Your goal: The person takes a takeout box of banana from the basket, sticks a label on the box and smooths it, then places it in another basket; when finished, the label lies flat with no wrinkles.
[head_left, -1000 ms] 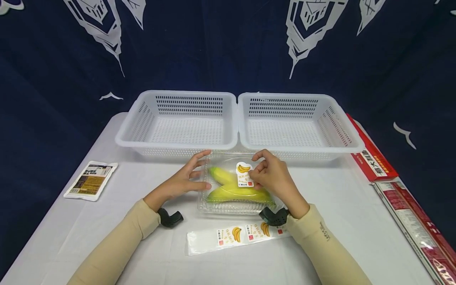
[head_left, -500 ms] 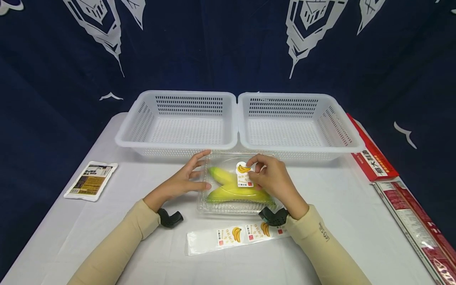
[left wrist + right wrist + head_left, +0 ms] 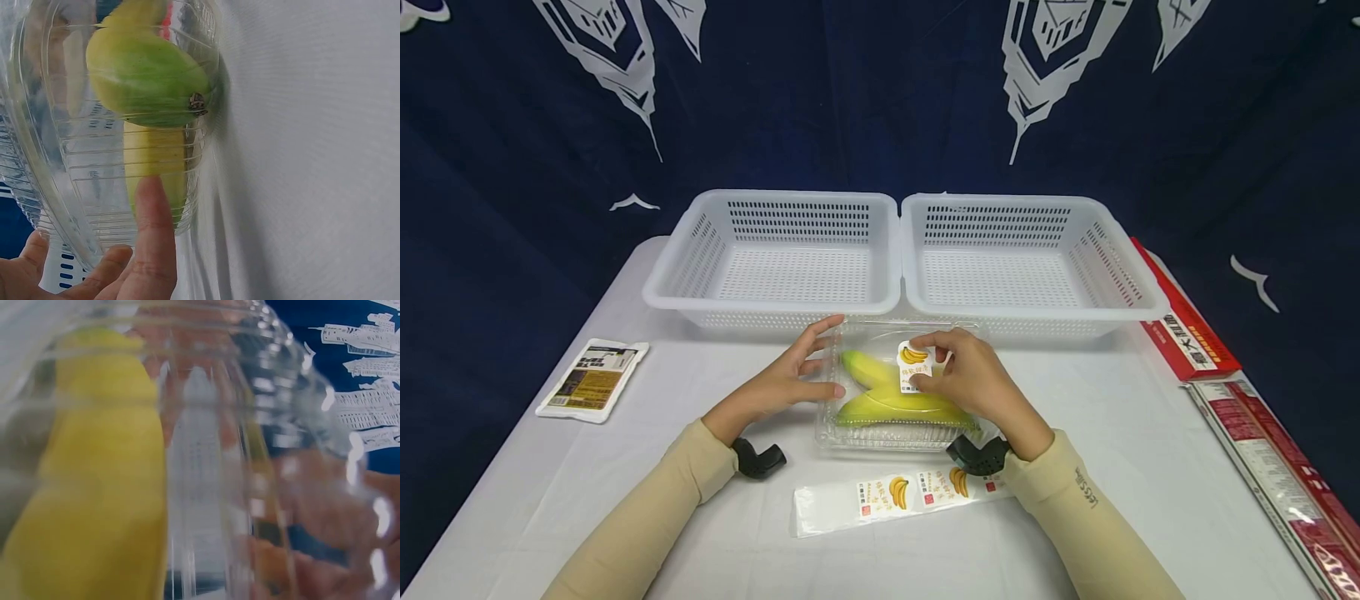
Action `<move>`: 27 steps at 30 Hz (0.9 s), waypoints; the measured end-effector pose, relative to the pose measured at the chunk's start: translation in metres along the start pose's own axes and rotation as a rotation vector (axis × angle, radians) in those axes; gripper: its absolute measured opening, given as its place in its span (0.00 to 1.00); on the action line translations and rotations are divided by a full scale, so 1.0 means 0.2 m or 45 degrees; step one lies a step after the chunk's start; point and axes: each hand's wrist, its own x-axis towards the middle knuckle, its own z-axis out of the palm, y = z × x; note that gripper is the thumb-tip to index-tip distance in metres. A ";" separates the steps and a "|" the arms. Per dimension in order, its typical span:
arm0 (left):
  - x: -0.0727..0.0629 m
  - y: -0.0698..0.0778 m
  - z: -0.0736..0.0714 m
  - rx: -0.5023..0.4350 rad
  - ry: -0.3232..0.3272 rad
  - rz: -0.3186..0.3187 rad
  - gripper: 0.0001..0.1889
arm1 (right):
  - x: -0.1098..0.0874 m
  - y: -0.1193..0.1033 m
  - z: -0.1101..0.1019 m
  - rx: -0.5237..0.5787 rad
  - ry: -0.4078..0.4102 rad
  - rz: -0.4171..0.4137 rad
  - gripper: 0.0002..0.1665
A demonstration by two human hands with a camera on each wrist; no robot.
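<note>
Left wrist: banana stub [image 3: 197,104] unseen from head, fingers [image 3: 154,244] spread against box [image 3: 880,439], right fingers [image 3: 937,340] apart on sticker [image 3: 914,364]

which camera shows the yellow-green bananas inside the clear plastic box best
The head view: it shows the bananas lengthwise from above, partly covered by the white printed sticker. The left wrist view shows mainly a green end; the right wrist view, only a blurred yellow part.

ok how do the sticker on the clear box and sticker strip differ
The sticker is on the clear box, touched by the right hand; the strip lies on the table. The sticker is single; the strip carries several. In the head view the sticker reads upright; the strip's, sideways. Both show printed bananas.
</note>
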 end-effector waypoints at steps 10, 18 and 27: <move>-0.01 0.02 0.00 0.016 -0.005 -0.038 0.53 | -0.05 0.00 -0.04 0.080 -0.055 -0.072 0.30; -0.01 0.01 0.00 0.057 -0.019 0.003 0.53 | -0.13 -0.03 -0.22 0.351 -0.205 -0.199 0.27; -0.01 0.02 0.00 0.095 -0.009 -0.015 0.51 | -0.11 0.16 -0.51 0.634 0.012 -0.431 0.26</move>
